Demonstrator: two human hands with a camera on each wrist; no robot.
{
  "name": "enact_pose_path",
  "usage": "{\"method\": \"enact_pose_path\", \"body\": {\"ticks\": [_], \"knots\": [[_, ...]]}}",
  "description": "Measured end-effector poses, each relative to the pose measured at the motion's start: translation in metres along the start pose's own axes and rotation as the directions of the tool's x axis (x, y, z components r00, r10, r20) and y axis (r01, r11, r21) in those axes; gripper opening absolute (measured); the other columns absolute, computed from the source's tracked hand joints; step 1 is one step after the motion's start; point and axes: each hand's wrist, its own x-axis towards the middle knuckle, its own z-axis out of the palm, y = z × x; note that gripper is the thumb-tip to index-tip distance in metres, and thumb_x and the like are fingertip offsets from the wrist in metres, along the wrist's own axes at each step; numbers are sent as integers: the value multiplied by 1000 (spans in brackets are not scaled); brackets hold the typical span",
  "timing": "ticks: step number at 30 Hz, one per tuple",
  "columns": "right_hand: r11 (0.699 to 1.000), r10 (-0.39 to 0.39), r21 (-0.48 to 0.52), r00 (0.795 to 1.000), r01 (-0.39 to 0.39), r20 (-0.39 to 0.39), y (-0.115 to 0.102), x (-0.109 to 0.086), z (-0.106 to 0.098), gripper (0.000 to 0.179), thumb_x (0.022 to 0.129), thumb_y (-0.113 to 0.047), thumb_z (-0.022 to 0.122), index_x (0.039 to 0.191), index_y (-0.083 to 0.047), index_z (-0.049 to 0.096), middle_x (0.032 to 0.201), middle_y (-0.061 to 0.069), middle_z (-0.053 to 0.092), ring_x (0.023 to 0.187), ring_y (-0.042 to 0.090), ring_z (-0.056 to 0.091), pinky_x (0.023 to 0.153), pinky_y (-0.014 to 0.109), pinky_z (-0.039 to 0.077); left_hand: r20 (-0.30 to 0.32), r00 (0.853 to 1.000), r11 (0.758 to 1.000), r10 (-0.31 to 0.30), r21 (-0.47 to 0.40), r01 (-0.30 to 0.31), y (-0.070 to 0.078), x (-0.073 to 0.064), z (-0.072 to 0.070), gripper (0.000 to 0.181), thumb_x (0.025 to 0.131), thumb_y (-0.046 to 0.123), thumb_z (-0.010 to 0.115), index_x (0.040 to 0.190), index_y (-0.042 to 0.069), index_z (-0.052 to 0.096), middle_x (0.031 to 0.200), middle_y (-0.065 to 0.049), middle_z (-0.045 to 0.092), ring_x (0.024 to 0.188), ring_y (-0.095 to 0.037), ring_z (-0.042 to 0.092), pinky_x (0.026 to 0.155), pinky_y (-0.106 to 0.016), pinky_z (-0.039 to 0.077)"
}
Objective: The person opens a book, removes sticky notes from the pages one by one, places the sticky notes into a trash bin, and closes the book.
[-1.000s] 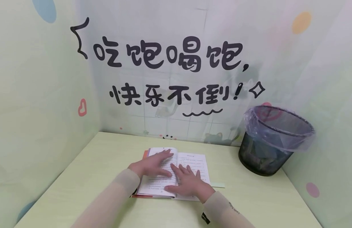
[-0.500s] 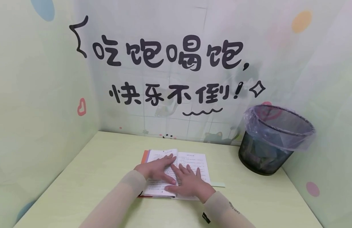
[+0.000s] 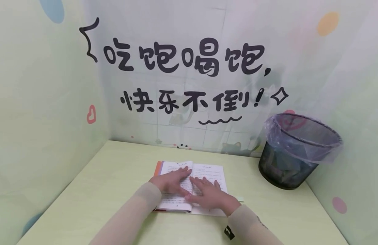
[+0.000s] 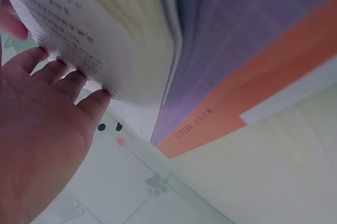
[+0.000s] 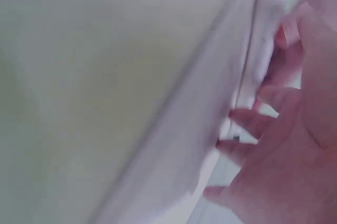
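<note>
An open book (image 3: 176, 205) lies on the table, with printed pages and an orange cover edge showing at its left. My left hand (image 3: 173, 182) rests on the left page near the spine, fingers extended. On the right page lies my right hand (image 3: 213, 196), fingers spread, its thumb by the left thumb near the fold. In the left wrist view, the left hand's fingertips (image 4: 95, 100) touch the printed page; a purple sheet (image 4: 237, 34) and an orange cover flap (image 4: 210, 119) show beside it. The right wrist view is blurred, showing the right hand (image 5: 279, 155) against the page (image 5: 184, 129).
A black mesh waste bin (image 3: 282, 166) with a clear purplish liner stands at the table's right rear. A pale green strip (image 3: 241, 199) sticks out beyond the book's right side. Printed curtain-like walls enclose the pale table (image 3: 94, 190) at the back and sides.
My left hand has slid right across the left page toward the spine. The right hand has shifted slightly right, staying on its page. The camera view has moved a little.
</note>
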Motion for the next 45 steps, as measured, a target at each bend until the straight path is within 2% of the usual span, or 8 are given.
{"method": "enact_pose_path", "body": {"ticks": [5,11,15,18,22,25,35,45], "knots": [[996,80,56,992,-74,-101,20,0,-22,69,115,-53,47,167,-8,46,170,16,51,163,43,40,132,79,10,4,1000,1000,-31,-7,31,3,1,0,109,87,57,89,174,23,33,186,-1,19,173,-33,18,139,-59,21],[962,259,-38,948,-270,-185,53,-2,-38,66,114,-43,53,163,1,47,170,23,48,164,46,35,132,78,11,1,998,998,-57,-27,57,3,2,1,110,86,55,92,174,24,34,186,2,20,173,-32,18,139,-58,20],[936,322,-91,930,-341,-177,70,-3,-40,50,113,-41,57,134,3,65,168,27,49,164,48,33,128,81,17,6,998,998,-61,-35,61,2,2,1,112,84,56,92,175,25,32,186,2,19,173,-29,16,140,-58,20],[934,326,-96,932,-343,-161,75,-4,-40,38,112,-40,59,111,-3,69,167,29,49,163,49,33,126,83,20,8,998,997,-62,-42,63,1,2,2,113,84,56,92,175,26,32,186,3,19,173,-28,16,140,-58,19],[941,318,-67,937,-330,-144,75,-6,-37,51,111,-41,61,131,5,69,170,32,43,163,51,32,129,81,18,6,998,997,-65,-51,65,0,2,3,114,84,57,92,175,26,32,186,3,19,174,-28,15,140,-58,19],[941,322,-55,935,-333,-146,74,-4,-33,66,110,-43,63,149,10,58,171,32,41,163,51,32,131,78,16,5,998,997,-63,-51,63,0,2,3,113,84,57,92,175,27,31,186,3,18,174,-28,15,140,-58,19],[929,359,-30,917,-369,-173,72,1,-27,78,107,-43,66,156,15,47,170,32,41,160,52,36,131,70,28,11,998,996,-58,-64,58,0,3,3,113,84,56,92,175,27,31,186,4,18,174,-29,14,140,-58,18],[938,333,-31,924,-345,-187,55,-8,-33,81,107,-41,67,159,16,42,171,33,38,158,54,38,130,67,35,8,998,997,-60,-53,61,-1,3,4,112,85,58,91,175,27,31,186,3,18,174,-30,15,140,-59,18]]}}
